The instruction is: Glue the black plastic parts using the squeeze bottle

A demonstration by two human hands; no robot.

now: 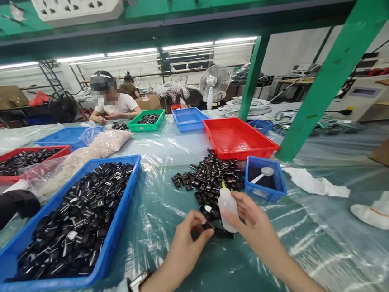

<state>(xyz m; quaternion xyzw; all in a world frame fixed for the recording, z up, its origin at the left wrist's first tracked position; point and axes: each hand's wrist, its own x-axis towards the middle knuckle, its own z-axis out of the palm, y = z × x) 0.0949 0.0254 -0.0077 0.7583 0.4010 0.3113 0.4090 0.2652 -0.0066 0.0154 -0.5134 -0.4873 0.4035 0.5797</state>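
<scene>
My right hand grips a small white squeeze bottle with a yellow nozzle, held upright over the plastic-covered table. My left hand pinches a small black plastic part just left of the bottle's base. More black parts lie in a loose pile right behind both hands. A watch shows on my left wrist.
A large blue tray full of black parts lies at left. A small blue bin with a white scoop, a red tray, a green post, white cloths. Another person sits at the far side.
</scene>
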